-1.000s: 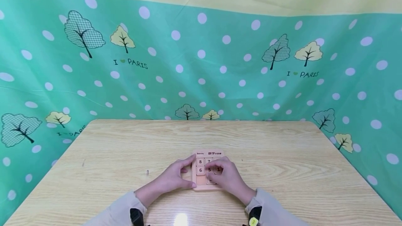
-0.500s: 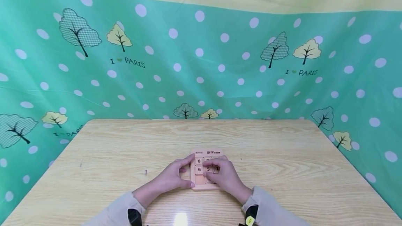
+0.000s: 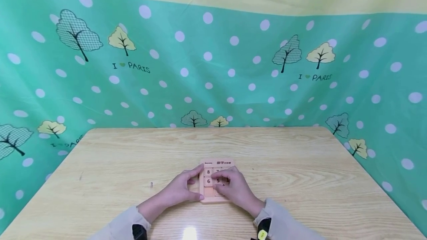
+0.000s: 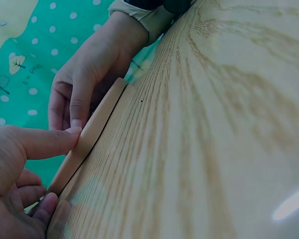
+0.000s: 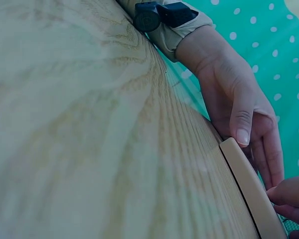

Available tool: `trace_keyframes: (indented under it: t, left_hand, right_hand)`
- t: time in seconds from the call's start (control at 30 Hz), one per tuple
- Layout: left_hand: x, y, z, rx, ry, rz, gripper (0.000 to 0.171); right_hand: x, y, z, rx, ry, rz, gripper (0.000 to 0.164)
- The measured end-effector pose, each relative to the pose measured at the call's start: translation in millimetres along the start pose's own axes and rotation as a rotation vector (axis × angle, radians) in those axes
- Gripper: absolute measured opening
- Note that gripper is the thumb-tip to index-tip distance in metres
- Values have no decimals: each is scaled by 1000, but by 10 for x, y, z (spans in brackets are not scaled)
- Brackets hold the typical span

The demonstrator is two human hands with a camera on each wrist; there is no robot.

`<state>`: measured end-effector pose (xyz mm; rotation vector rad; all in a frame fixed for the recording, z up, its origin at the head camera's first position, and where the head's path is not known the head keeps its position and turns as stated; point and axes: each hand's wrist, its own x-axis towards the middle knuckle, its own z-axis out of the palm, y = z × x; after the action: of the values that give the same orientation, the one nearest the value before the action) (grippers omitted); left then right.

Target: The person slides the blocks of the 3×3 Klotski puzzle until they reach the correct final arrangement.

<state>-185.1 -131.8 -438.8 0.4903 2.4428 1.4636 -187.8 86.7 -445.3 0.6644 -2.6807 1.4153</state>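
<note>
A pale wooden sliding number puzzle [image 3: 217, 200] lies flat on the table. Its tiles 8 [image 3: 208, 172] and 6 [image 3: 208, 181] show at the left, above a bare slot in the lower left corner; tile 5 [image 3: 218, 181] is partly visible. My left hand [image 3: 176, 191] grips the puzzle's left side, index finger at the upper corner and thumb at the lower one. Over the tiles is my right hand [image 3: 235, 188], its bent index finger and thumb apart, tips right at tiles 6 and 5. It hides much of the right columns. Both wrist views show the puzzle's edge [image 4: 92, 132] between the hands.
The light wood table [image 3: 133, 151] reaches back to a green dotted cloth [image 3: 243, 84] printed with trees. A small dark mark [image 3: 151, 184] shows left of the left hand. Glare [image 3: 189, 232] lies at the front. A dark strap device [image 3: 263, 229] sits at each cuff.
The head view has shifted slightly, so everything sits further left. My right fingertips have edged slightly left over the tiles. The left hand keeps its hold, and the visible tiles stay in place.
</note>
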Motion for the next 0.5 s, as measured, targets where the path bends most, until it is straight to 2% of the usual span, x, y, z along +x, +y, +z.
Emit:
trace_keyframes:
  t: [0.5]
  left_hand:
    - [-11,18,5,-16,5,7,95]
  right_hand:
    - [-20,20,-38,9,-68,-8,23]
